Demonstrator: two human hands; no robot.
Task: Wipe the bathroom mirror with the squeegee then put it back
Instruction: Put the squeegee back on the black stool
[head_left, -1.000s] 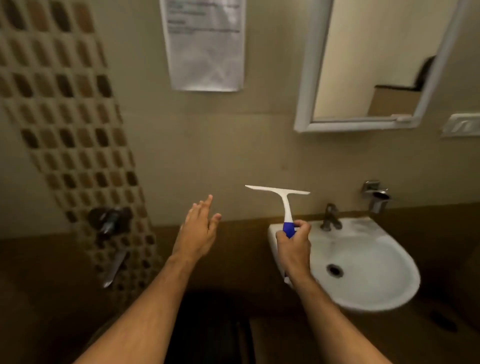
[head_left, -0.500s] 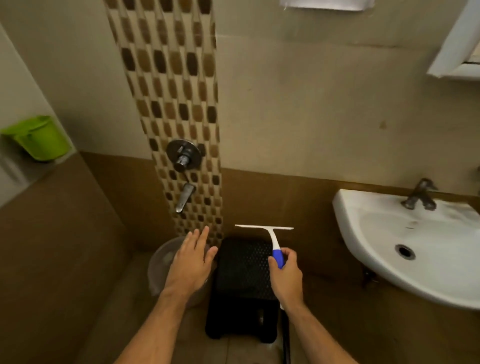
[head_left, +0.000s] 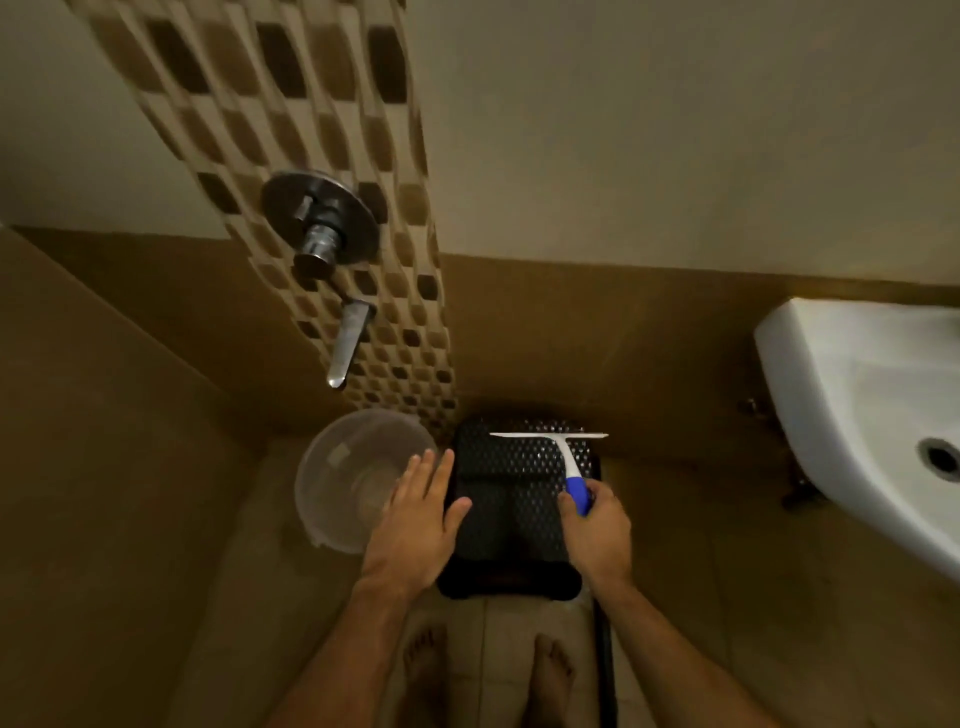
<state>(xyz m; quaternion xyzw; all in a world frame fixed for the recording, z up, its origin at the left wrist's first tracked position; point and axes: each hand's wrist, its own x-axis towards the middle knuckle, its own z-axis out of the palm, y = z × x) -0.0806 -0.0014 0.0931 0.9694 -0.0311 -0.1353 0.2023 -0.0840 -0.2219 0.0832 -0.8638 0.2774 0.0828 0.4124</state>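
A squeegee (head_left: 562, 448) with a white blade and a blue-and-white handle hangs over a black perforated stool (head_left: 511, 499) on the floor. My right hand (head_left: 597, 530) is shut on its blue handle, blade pointing away from me and lying level. My left hand (head_left: 421, 514) hovers flat with fingers apart over the stool's left edge, holding nothing. The mirror is out of view.
A clear plastic bucket (head_left: 337, 467) stands left of the stool. A chrome mixer valve (head_left: 319, 223) and spout (head_left: 349, 343) stick out from the mosaic tile strip above. A white washbasin (head_left: 841, 395) juts out at right. My bare feet (head_left: 488, 670) stand on the floor tiles.
The view has swung down and left from the mirror and basin to the floor. My right hand has lowered the squeegee over the stool; the left hand came down beside it.
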